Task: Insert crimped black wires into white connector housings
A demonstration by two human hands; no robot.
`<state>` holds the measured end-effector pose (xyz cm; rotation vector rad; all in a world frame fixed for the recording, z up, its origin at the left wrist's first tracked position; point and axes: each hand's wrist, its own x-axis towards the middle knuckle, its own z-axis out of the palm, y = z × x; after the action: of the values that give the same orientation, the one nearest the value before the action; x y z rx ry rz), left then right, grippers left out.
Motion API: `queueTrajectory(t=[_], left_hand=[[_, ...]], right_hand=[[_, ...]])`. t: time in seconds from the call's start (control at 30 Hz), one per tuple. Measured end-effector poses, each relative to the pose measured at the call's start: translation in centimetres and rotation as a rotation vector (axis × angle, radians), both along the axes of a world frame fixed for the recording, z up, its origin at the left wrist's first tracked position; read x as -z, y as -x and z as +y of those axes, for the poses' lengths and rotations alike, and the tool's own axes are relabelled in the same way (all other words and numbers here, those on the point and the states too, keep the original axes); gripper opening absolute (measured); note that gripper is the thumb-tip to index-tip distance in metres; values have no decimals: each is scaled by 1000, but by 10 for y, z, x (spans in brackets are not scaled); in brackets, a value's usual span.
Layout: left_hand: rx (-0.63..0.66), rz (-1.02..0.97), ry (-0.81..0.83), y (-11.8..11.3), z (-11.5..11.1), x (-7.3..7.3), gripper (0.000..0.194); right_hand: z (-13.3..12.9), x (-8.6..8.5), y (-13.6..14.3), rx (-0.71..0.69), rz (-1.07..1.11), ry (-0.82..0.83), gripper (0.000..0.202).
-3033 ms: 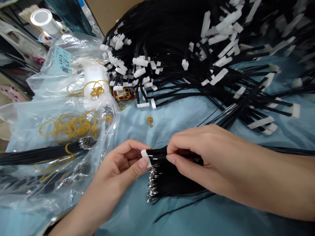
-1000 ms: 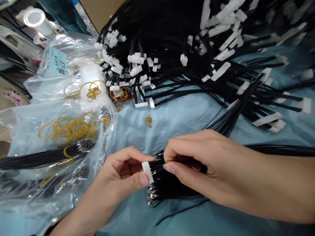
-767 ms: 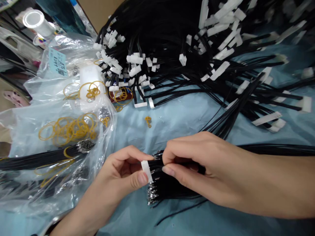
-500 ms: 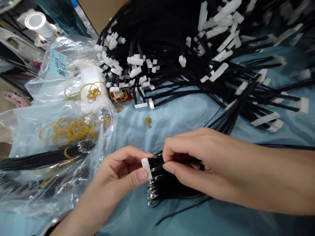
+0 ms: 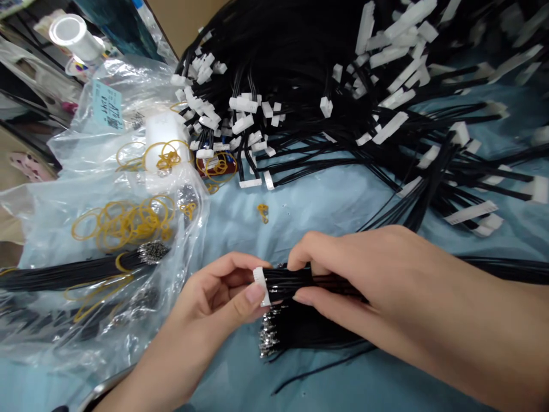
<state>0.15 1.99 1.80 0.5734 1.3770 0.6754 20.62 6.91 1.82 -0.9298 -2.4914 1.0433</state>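
My left hand [image 5: 210, 320] pinches a white plastic connector housing [image 5: 262, 285] between thumb and fingers. Black wires [image 5: 287, 280] run out of the housing's right side into my right hand [image 5: 386, 292]. That hand's thumb and forefinger lie on either side of these wires, with a gap between the tips; the other fingers are mostly hidden behind. Just below both hands, a thick bundle of loose black wires [image 5: 317, 332] rests on the blue covering, its silvery crimped terminals [image 5: 269, 335] pointing left. A single stray wire [image 5: 313, 375] trails underneath.
A large heap of black wire harnesses [image 5: 291, 63] with white connectors fills the back and right. At left, clear plastic bags [image 5: 60, 217] carry yellow rubber bands [image 5: 128, 223] and another terminal-ended wire bundle [image 5: 107, 266]. A spool [image 5: 77, 37] stands behind them.
My right thumb and forefinger have parted from a pinch, and more wires now show between them at the connector. The view has shifted slightly; my left hand still grips the housing.
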Motion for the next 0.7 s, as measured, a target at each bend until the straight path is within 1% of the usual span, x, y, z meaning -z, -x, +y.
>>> queueTrajectory(t=[0.1,0.2,0.27,0.37,0.43,0.53,0.6,0.7], left_hand=[[-23,1,17,0,-2,0,13],[-43,-1,28,1,-3,-1,12],[-52,-11,30,1,-4,0,11],[-61,-42,24,1,-3,0,10],[-65,-51,23,0,-2,0,10],[-69,-38,30,-1,-2,-1,11],[-76,-33,36,-2,-3,-1,13],[-71,-44,26,-1,-4,1,14]], right_hand=[[-2,1,-1,-50,43,-120,17],[-2,1,1,-99,3,-288,14],[-1,0,2,-93,6,-417,15],[-1,-5,5,-67,42,-567,27],[-2,-7,6,-66,49,-602,35],[-6,-7,7,-97,53,-628,41],[-8,-4,7,-119,47,-619,40],[-8,0,7,-127,40,-576,33]])
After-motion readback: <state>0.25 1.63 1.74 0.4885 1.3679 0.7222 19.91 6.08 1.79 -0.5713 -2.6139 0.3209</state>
